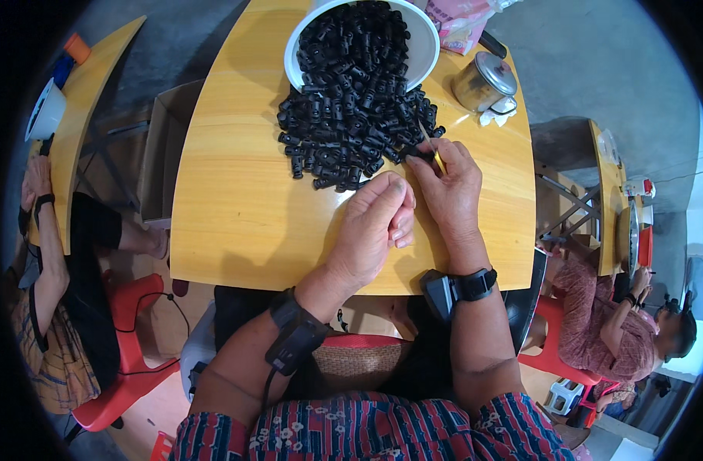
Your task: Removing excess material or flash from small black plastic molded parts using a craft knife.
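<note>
A thin pointed metal tool with a yellow handle (440,162) is gripped in my right hand (453,184), its tip pointing up toward the pile. The thumb and fingers of that hand also meet small black plastic pieces at the pile's right edge; whether they pinch one is unclear. My left hand (374,223) is closed just below the pile, thumb on top and fingers curled in. Anything inside it is hidden. Loose black plastic pieces (336,131), short and cylinder-like, spill from a tipped white tub (294,58) onto the yellow wooden table (236,177).
At the far right of the table stand a metal cup with a lid (482,81), a crumpled white tissue (499,114) and a pink package (455,23). A cardboard box (165,146) is beside the table's left side. Other people sit at tables on both sides.
</note>
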A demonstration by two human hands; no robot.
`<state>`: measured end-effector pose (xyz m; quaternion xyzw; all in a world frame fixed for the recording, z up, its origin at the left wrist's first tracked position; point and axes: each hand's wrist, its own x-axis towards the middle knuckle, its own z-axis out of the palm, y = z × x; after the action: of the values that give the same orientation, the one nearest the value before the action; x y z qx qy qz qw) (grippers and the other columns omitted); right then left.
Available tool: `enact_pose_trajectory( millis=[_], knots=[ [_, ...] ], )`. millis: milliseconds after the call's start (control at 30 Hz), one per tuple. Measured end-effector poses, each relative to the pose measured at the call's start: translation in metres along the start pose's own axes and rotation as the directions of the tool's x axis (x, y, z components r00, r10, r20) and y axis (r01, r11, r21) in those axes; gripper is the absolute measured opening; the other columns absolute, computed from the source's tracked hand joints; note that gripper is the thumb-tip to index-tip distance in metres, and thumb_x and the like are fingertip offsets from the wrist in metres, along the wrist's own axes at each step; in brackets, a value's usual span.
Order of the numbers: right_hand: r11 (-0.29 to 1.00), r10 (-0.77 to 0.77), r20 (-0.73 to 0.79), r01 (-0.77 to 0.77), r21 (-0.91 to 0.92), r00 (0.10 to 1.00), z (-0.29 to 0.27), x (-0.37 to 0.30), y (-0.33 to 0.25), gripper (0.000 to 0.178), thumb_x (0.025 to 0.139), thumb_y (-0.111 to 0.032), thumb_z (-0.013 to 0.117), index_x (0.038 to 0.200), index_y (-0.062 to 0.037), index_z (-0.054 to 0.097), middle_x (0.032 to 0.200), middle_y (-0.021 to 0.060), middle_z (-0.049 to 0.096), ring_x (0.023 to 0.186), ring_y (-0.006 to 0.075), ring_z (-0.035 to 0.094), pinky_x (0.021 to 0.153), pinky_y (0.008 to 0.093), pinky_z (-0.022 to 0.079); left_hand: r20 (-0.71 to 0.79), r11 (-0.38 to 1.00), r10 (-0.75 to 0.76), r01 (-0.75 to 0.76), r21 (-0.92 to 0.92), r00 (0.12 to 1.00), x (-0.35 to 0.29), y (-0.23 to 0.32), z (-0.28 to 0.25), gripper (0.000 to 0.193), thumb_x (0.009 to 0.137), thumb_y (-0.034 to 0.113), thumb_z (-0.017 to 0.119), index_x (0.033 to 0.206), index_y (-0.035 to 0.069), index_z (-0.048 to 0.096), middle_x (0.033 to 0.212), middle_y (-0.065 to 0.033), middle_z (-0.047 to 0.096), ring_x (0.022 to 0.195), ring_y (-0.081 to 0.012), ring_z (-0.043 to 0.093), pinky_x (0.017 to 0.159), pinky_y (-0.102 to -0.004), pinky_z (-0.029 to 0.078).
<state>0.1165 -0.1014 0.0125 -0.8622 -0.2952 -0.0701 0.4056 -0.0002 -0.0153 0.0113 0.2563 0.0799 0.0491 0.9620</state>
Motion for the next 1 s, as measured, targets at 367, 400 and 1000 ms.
enact_pose_trajectory(
  millis=[367, 400, 1000],
  knots=[
    [0.922, 0.074, 0.067, -0.094, 0.376, 0.995, -0.002, -0.005, -0.011, 0.011, 0.076, -0.002, 0.065, 0.085, 0.0015, 0.060, 0.078, 0.0055, 0.058, 0.073, 0.0135, 0.056, 0.065, 0.0247, 0.045, -0.024, 1.000, 0.017, -0.017, 0.018, 1.000, 0.004, 0.003, -0.003, 0.012, 0.099, 0.023, 0.042, 0.092, 0.014, 0.044, 0.067, 0.0041, 0.035, 0.056, -0.0059, 0.032, 0.053, -0.0215, 0.031],
    [0.920, 0.075, 0.072, -0.097, 0.381, 0.995, -0.005, -0.007, -0.017, 0.011, 0.076, -0.002, 0.065, 0.085, 0.0015, 0.060, 0.078, 0.0055, 0.058, 0.073, 0.0135, 0.056, 0.065, 0.0247, 0.045, -0.031, 1.000, 0.018, -0.018, 0.020, 0.999, 0.004, 0.003, -0.002, 0.012, 0.099, 0.023, 0.042, 0.092, 0.014, 0.044, 0.067, 0.0041, 0.035, 0.056, -0.0059, 0.032, 0.053, -0.0215, 0.031],
    [0.370, 0.160, 0.592, -0.604, 0.706, 0.790, -0.027, -0.012, -0.018, 0.009, 0.088, -0.008, 0.057, 0.096, -0.0029, 0.059, 0.081, -0.0003, 0.056, 0.074, 0.0060, 0.051, 0.067, 0.0208, 0.043, -0.061, 0.995, 0.087, -0.083, 0.059, 0.994, 0.008, -0.002, -0.006, 0.010, 0.093, 0.011, 0.050, 0.101, 0.008, 0.044, 0.082, -0.0015, 0.049, 0.063, -0.0055, 0.043, 0.059, -0.0248, 0.044]
  ],
)
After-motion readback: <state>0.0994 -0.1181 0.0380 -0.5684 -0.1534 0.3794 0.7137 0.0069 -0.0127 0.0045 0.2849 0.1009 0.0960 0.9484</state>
